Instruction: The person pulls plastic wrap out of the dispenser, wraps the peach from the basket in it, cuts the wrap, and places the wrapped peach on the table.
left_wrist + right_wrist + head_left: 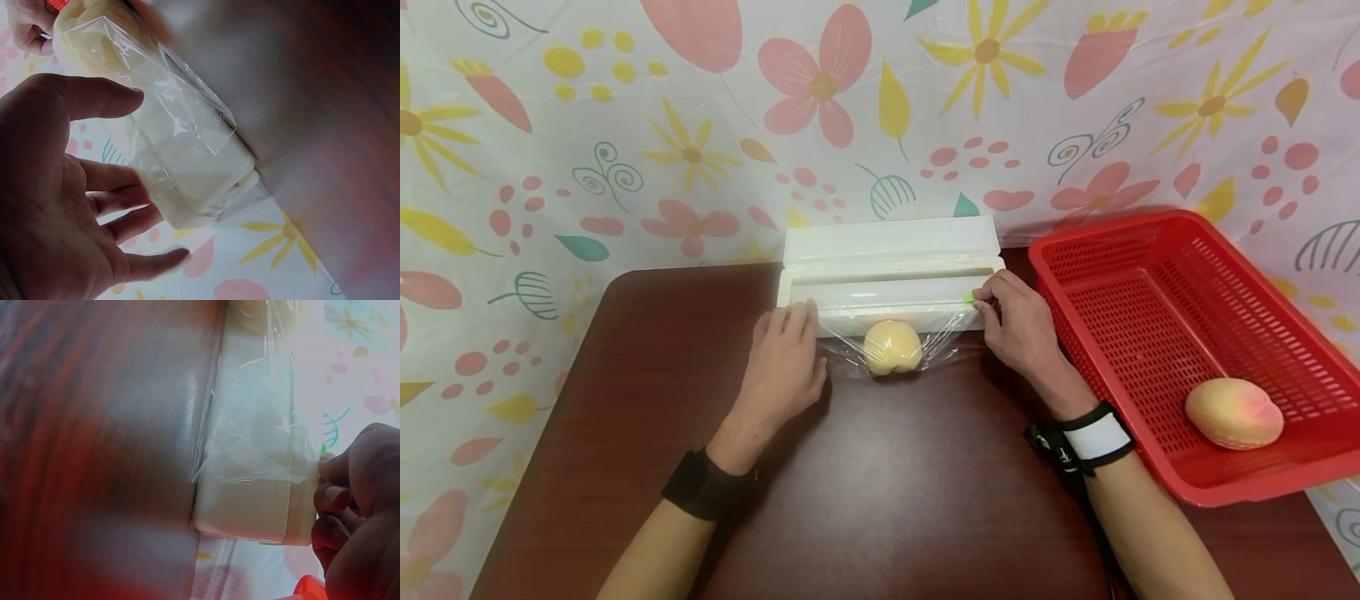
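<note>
A white cling film box (pixel 891 242) stands with its lid raised at the back of the table. From its front edge hangs clear cling film (pixel 951 333), draped over a pale yellow peach (pixel 892 347). My left hand (pixel 781 358) is at the box's left end, fingers spread and slightly bent; in the left wrist view its thumb (pixel 106 99) lies apart from the fingers. At the other end, my right hand (pixel 1021 325) pinches a small green slider (pixel 967 297) on the box's edge. In the right wrist view only a bit of green shows by the fingertips.
To the right sits a red plastic basket (pixel 1105 333) with a second, pink-tinged peach (pixel 1235 413) in it. A flower-printed cloth (pixel 820 150) hangs right behind the box. The dark brown tabletop (pixel 880 492) stretches between my forearms.
</note>
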The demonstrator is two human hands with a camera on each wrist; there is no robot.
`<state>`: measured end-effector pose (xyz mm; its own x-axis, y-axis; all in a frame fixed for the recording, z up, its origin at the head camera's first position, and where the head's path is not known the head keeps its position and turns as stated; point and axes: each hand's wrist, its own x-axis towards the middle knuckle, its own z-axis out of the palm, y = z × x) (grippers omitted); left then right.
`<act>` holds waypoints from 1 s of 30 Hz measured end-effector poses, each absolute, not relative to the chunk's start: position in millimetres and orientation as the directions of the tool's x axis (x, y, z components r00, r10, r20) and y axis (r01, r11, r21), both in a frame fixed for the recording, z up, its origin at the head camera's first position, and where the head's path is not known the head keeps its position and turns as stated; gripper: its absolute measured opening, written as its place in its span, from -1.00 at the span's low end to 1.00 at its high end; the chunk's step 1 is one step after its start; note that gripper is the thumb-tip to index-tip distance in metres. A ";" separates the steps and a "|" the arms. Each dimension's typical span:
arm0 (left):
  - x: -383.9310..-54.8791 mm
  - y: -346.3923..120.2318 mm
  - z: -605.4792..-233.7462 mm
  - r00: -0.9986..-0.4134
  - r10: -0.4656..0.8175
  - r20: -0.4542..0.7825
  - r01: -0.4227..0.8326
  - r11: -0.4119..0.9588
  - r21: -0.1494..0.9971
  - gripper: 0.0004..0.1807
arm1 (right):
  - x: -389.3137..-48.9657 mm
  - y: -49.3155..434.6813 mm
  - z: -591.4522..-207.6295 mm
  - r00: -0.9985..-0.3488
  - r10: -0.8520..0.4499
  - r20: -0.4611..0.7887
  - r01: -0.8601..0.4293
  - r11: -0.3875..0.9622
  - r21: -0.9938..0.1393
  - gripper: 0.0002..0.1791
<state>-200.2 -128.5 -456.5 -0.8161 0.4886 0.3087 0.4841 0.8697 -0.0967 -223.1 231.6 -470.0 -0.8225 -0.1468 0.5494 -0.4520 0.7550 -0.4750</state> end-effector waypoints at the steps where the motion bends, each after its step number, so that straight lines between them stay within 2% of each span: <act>1: -200.1 -128.4 -456.5 -0.816 0.489 0.308 0.484 0.870 -0.099 -0.09 | -223.6 231.7 -470.2 -0.820 -0.149 0.553 -0.456 0.754 -0.472 -0.93; 10: -200.9 -128.5 -457.7 -0.785 0.525 0.330 0.520 0.847 -0.111 -0.05 | -226.3 232.3 -472.3 -0.794 -0.174 0.582 -0.489 0.752 -0.443 -0.92; 30: -201.0 -125.7 -456.7 -0.787 0.529 0.317 0.521 0.845 -0.117 -0.05 | -226.7 234.7 -473.4 -0.803 -0.176 0.569 -0.480 0.757 -0.443 -0.91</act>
